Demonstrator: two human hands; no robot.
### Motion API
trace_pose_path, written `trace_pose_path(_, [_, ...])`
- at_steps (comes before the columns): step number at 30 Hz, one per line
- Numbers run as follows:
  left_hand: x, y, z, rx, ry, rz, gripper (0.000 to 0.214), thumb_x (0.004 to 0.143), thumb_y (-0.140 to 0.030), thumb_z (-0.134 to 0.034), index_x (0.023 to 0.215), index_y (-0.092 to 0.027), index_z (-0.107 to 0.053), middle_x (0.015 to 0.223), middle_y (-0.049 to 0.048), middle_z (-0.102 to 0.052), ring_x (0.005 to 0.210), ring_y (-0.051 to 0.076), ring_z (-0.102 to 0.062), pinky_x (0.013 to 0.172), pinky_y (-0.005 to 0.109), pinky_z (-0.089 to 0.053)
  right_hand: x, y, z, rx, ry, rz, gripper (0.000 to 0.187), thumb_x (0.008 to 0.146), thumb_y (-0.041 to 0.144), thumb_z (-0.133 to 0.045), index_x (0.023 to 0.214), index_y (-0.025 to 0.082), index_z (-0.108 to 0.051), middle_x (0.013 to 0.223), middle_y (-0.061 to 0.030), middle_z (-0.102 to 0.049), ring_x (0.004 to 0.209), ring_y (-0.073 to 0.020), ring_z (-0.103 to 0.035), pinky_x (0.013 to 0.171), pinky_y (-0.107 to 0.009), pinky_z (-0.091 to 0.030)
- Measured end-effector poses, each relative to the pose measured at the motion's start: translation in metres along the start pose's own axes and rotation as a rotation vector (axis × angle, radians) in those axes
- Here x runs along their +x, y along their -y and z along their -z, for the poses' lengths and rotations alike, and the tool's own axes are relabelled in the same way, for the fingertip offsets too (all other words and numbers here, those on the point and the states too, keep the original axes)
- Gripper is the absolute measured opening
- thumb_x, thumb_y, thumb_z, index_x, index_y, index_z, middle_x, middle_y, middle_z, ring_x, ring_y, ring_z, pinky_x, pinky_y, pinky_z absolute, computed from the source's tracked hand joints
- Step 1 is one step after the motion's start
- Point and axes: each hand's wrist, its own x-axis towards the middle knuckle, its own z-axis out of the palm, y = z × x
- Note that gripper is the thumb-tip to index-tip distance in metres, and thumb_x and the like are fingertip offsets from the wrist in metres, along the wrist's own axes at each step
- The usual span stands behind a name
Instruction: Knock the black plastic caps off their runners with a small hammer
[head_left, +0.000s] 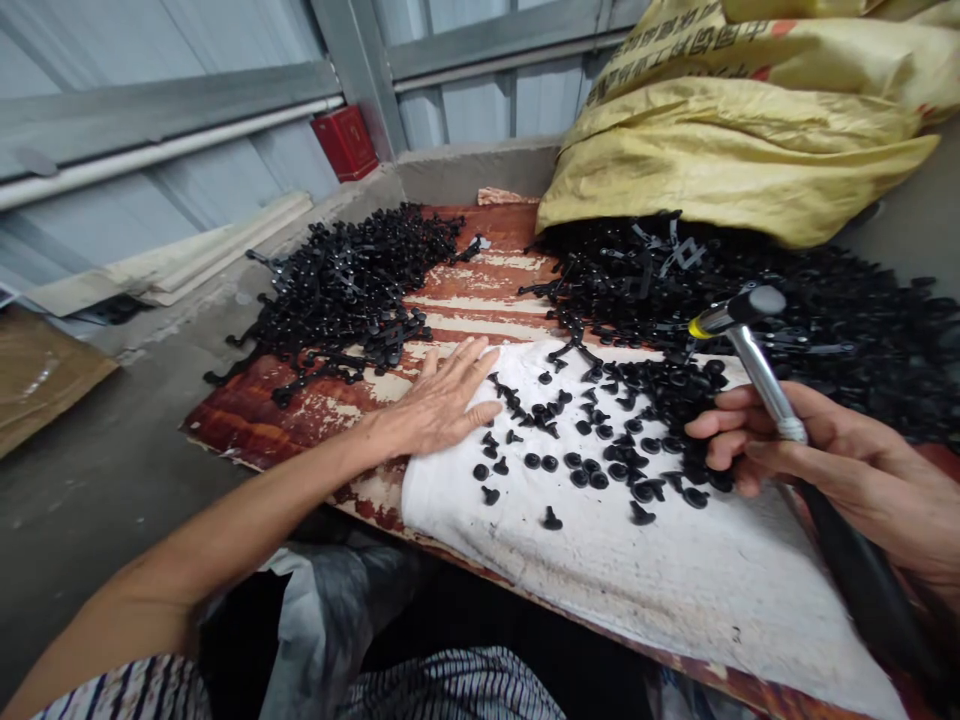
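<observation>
Clamped round the black grip of a bright-shafted steel hammer (772, 395), the right hand (817, 450) has all its fingers curled shut just below the metal neck. The head is raised and tilted above the right side of the board. The left hand (442, 400) holds nothing. It lies palm down with the fingers spread and flat, across the left edge of the cloth and onto the bare wood. A bulging yellow woven sack with printed characters (735, 150) slumps over the far right corner of the worn red-brown painted wooden board (480, 300). A rumpled white cloth (600, 590) covers the near right part of that board. A broad heap of black plastic sprue frames (840, 310) spreads from under the sack along the far right edge, and a smaller heap of tangled black frames (352, 280) sits at the far left corner. Between the hands, small round black plastic caps (585, 465) lie scattered on the cloth, thicker toward the right hand and thinner toward the left. The work looks like striking caps loose from their frames, caught with the hammer lifted and no frame under it. A blow from here would call for a frame laid flat on the cloth beneath the head, and the left fingers kept clear of where it lands.
</observation>
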Motion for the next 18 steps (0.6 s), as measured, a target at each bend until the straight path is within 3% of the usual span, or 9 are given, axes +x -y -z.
trace_pose_path(3, [0.0, 0.005, 0.001, 0.002, 0.022, -0.046, 0.073, 0.098, -0.059, -0.012, 0.154, -0.013, -0.017, 0.162, 0.0211, -0.018, 0.151, 0.03, -0.012, 0.118, 0.061, -0.004, 0.001, 0.002, -0.001, 0.004, 0.004, -0.008, 0.031, 0.052, 0.028, -0.081, 0.08, 0.028, -0.071, 0.08, -0.0061, -0.074, 0.058, -0.0208, -0.063, 0.04, -0.029, -0.051])
trace_pose_path(6, [-0.015, -0.005, 0.001, 0.028, 0.018, -0.132, 0.068, 0.099, -0.055, -0.012, 0.153, -0.014, -0.021, 0.161, 0.0197, -0.024, 0.151, 0.027, -0.016, 0.118, 0.059, -0.004, 0.002, 0.003, -0.003, 0.007, 0.002, -0.019, 0.031, 0.051, 0.027, -0.082, 0.08, 0.028, -0.07, 0.08, -0.0062, -0.074, 0.058, -0.0202, -0.063, 0.041, -0.028, -0.051])
trace_pose_path(11, [-0.03, -0.019, 0.0, 0.016, 0.017, -0.16, 0.07, 0.097, -0.06, -0.018, 0.151, -0.016, -0.027, 0.162, 0.0191, -0.023, 0.151, 0.032, -0.013, 0.117, 0.063, -0.006, 0.001, 0.004, -0.002, -0.003, -0.02, -0.02, 0.032, 0.051, 0.031, -0.082, 0.081, 0.027, -0.07, 0.08, -0.0069, -0.074, 0.056, -0.02, -0.063, 0.04, -0.029, -0.05])
trace_pose_path(18, [0.001, -0.018, 0.002, 0.033, 0.053, -0.168, 0.072, 0.097, -0.061, -0.018, 0.152, -0.015, -0.028, 0.161, 0.0175, -0.026, 0.151, 0.035, -0.009, 0.117, 0.065, -0.005, -0.001, 0.008, -0.005, -0.012, -0.02, -0.025, 0.033, 0.05, 0.031, -0.081, 0.08, 0.028, -0.068, 0.076, -0.0048, -0.073, 0.056, -0.0195, -0.062, 0.041, -0.028, -0.049])
